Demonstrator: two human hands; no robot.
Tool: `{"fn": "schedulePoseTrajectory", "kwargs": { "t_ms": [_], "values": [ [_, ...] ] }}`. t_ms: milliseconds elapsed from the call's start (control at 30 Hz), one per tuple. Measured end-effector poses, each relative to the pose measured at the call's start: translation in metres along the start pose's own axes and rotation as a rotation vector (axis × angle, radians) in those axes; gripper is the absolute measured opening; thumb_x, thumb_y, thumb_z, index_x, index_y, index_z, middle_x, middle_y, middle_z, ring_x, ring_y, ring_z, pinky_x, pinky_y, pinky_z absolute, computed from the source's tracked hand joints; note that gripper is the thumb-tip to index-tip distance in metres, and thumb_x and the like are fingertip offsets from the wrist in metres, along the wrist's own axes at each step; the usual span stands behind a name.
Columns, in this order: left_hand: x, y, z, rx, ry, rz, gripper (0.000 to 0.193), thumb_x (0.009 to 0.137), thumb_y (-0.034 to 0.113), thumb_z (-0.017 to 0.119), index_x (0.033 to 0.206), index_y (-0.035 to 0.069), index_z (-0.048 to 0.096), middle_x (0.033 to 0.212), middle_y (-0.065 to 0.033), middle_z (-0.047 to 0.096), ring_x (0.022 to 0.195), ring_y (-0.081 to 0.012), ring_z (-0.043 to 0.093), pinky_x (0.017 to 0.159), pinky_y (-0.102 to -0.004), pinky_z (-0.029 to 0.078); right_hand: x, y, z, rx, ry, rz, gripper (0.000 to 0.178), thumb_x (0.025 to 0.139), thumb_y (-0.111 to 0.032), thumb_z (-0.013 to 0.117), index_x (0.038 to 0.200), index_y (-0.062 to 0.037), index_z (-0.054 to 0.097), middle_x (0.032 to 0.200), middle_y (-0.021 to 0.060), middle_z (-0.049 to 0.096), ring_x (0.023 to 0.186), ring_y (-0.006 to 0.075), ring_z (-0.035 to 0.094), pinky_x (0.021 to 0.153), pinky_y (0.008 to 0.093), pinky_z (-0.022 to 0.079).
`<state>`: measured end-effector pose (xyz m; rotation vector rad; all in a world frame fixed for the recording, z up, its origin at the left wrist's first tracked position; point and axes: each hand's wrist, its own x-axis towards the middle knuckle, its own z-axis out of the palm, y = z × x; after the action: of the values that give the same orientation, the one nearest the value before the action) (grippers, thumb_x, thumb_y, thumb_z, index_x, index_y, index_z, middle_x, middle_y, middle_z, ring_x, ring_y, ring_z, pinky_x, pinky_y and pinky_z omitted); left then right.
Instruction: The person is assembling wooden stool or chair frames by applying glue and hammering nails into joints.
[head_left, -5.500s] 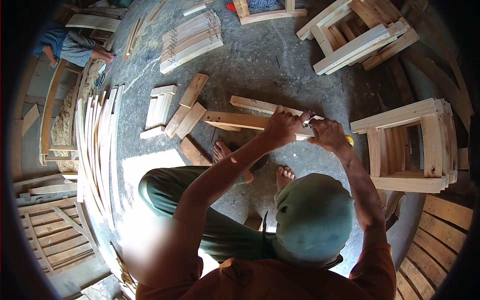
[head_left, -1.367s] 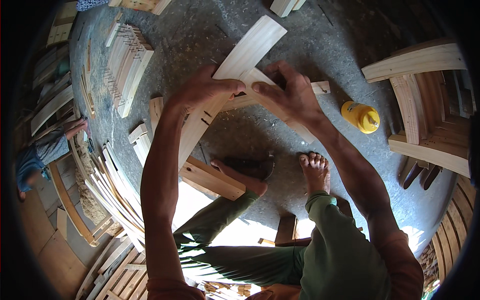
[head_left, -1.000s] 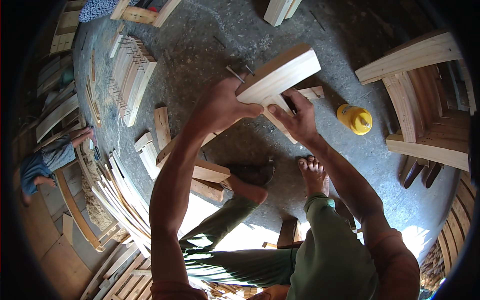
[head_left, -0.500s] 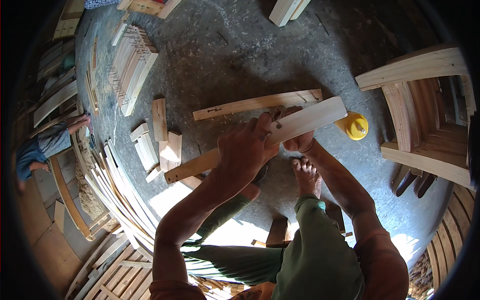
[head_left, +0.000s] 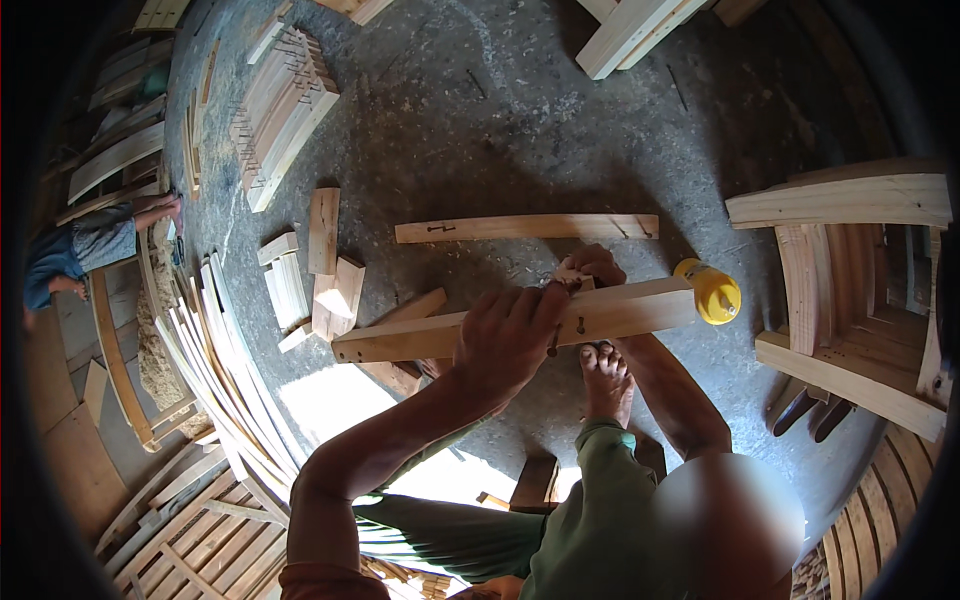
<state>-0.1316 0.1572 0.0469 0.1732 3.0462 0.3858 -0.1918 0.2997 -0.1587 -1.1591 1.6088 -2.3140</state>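
My left hand [head_left: 505, 335] is closed over the middle of a long pale wooden bar [head_left: 640, 305], which lies across in front of me above the floor. Two nails stick partly out of the bar beside these fingers. From below, my right forearm passes behind the bar. My right hand [head_left: 597, 264] is curled at the bar's far side, next to a small pale bit of wood; what its fingers grip is partly hidden. Beyond it, a second wooden bar [head_left: 520, 229] with nails on it lies on the floor. A yellow bottle [head_left: 714, 292] is close to the bar's right end.
Short wood blocks [head_left: 323, 230] lie to the left. Farther off is a stack of bars with nails standing out [head_left: 290, 120]. A wooden frame [head_left: 840, 205] stands at right. Long thin strips [head_left: 225, 365] are at lower left. Another person [head_left: 100, 240] is at far left.
The long bar has turned closer to level and come nearer to me, both hands moving with it. More of its nailed side now shows. The view has shifted slightly.
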Motion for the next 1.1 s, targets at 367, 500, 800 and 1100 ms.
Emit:
{"fn": "schedulePoseTrajectory", "kwargs": {
  "t_ms": [367, 500, 800, 1100],
  "values": [
    [0.001, 0.002, 0.004, 0.02, 0.122, 0.034, 0.031, 0.078, 0.019, 0.071, 0.104, 0.01, 0.057, 0.08, -0.0007, 0.062, 0.072, -0.0154, 0.064, 0.066, -0.032, 0.049, 0.008, -0.058, -0.005, -0.41, 0.112, 0.158, 0.05, 0.081, -0.016, 0.076, 0.124, -0.0046, 0.053, 0.12, 0.0178, 0.052, 0.109, 0.0333, 0.054, 0.09, 0.0449, 0.045],
    [0.004, -0.001, -0.001, -0.037, 0.097, 0.035, 0.03, 0.078, 0.018, 0.071, 0.103, 0.01, 0.057, 0.08, -0.0002, 0.062, 0.07, -0.015, 0.063, 0.065, -0.0315, 0.048, -0.013, -0.139, -0.022, -0.793, -0.099, 0.3, 0.024, 0.075, -0.007, 0.077, 0.095, -0.0034, 0.064, 0.083, 0.0106, 0.062, 0.076, 0.0293, 0.063, 0.064, 0.038, 0.051],
    [-0.008, -0.007, 0.002, -0.031, 0.034, 0.002, 0.026, 0.086, 0.019, 0.065, 0.108, 0.006, 0.059, 0.084, -0.001, 0.06, 0.077, -0.0132, 0.06, 0.068, -0.0304, 0.046, 0.17, -0.221, -0.026, -1.065, -0.836, 0.441, 0.078, 0.069, -0.038, 0.083, 0.13, 0.0017, 0.053, 0.131, 0.017, 0.052, 0.129, 0.0359, 0.044, 0.106, 0.0519, 0.033],
    [0.001, 0.003, -0.014, -0.087, 0.264, -0.015, 0.029, 0.084, 0.017, 0.073, 0.108, 0.006, 0.059, 0.099, -0.0061, 0.067, 0.092, -0.0205, 0.065, 0.081, -0.0369, 0.05, 0.161, -0.172, -0.025, -1.023, -1.071, 0.456, 0.038, 0.075, -0.017, 0.073, 0.105, 0.0015, 0.057, 0.091, 0.0094, 0.061, 0.08, 0.0235, 0.064, 0.07, 0.0356, 0.047]
  ]
}}
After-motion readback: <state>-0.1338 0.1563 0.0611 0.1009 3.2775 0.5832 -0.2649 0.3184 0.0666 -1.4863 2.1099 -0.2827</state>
